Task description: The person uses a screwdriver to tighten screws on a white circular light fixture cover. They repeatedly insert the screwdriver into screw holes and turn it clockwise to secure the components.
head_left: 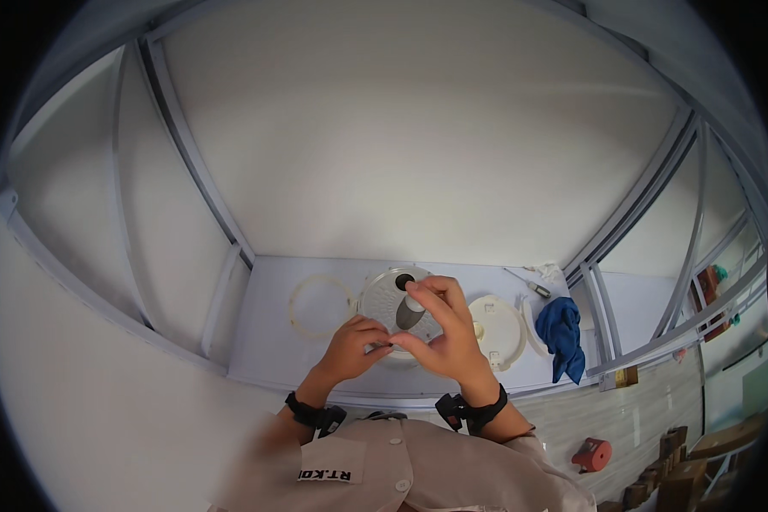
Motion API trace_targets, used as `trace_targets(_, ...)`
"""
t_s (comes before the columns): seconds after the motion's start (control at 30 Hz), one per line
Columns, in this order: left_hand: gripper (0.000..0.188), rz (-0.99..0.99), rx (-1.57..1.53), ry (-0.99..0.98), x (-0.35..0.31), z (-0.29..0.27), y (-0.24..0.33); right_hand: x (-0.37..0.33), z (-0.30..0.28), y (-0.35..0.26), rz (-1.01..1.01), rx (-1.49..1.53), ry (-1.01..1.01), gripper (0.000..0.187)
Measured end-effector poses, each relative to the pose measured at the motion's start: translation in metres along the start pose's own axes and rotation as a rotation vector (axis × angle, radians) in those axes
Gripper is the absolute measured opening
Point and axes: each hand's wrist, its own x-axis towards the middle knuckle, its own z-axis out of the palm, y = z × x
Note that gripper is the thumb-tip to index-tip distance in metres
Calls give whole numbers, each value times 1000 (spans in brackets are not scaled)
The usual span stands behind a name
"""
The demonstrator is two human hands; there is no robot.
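A round white perforated disc [382, 299] lies on the pale work table [273, 341], partly hidden by both hands. My right hand [442, 334] holds a short grey cylindrical part [410, 312] upright over the disc, fingers pinched around it. My left hand [354, 345] sits just left of it, its fingertips pinching a small dark piece that meets the right hand's thumb near the cylinder's lower end. Both wrists carry black bands.
A thin white ring [320, 305] lies left of the disc. A round white lid-like part [497, 331] sits to the right, then a blue cloth [563, 334] and a small screwdriver [527, 283]. White booth walls surround the table; a red object [592, 454] lies on the floor.
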Motion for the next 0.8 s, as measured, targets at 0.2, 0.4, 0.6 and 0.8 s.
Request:
trace_targets(0.2,16,9,93,-45,6,-7,9,-14,14,8,226,289,81,68)
trace_targets(0.4,17,11,136,-22,5,-2,6,-7,1,6,54,-31,-18,64)
trace_targets(0.6,15,-2,169,-72,7,-7,8,-19,1,21,185,181,-50,72)
trace_targets(0.8,16,-17,159,-81,9,-8,10,-22,-6,25,176,267,-95,62)
